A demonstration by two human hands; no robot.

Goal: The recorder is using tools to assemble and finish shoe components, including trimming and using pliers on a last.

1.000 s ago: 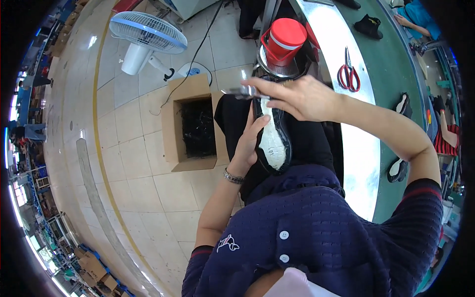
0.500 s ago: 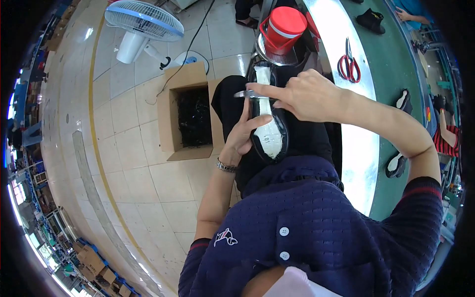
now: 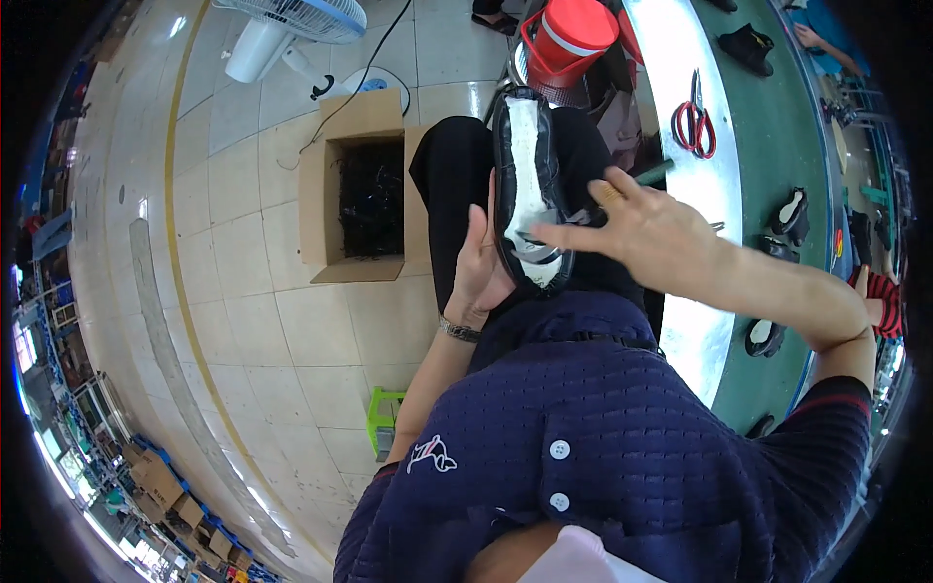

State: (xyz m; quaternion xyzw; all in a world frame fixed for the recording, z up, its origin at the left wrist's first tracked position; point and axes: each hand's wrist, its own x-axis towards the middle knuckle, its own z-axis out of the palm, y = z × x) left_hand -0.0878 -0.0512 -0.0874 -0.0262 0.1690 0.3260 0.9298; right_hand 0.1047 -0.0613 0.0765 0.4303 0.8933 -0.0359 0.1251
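A black shoe upper on a last lies bottom up along my lap, its white underside facing me. My left hand grips it from the left side near the end closest to my waist, thumb raised along the edge. Over that same end is my right hand, holding a metal-bladed tool with a dark green handle. Its grey blade lies on or just above the white underside, with my index finger stretched along it. Motion blurs the blade, so its exact shape and contact cannot be told.
Left of my knees stands an open cardboard box with black scraps inside. Red-handled scissors rest on the metal bench. Beyond it, a green conveyor carries several shoes. A red bucket, a fan and a green stool stand around.
My right hand has moved the blade from the shoe's far half toward the near end. My left hand has slid nearer the waist and beside the shoe. The view has shifted slightly.
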